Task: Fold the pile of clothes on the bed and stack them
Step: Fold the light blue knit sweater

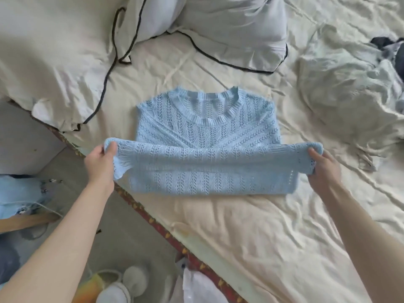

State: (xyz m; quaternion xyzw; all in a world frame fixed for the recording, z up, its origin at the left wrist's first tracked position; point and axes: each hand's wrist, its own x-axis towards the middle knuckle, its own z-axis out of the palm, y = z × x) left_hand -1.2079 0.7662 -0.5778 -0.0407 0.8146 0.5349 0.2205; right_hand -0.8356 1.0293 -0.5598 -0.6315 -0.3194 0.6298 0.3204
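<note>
A light blue open-knit sweater lies on the cream bed sheet, neckline toward the pillows. Its lower part is lifted and doubled up over the body. My left hand pinches the left corner of that raised hem. On the other side, my right hand grips the right corner. The fabric stretches between the two hands, just above the bed. A rumpled pale green garment with some dark clothing lies at the right.
Two cream pillows with black piping, the left pillow and the back pillow, sit at the head of the bed. The bed edge with a red patterned trim runs diagonally. On the floor at the left are shoes and blue fabric.
</note>
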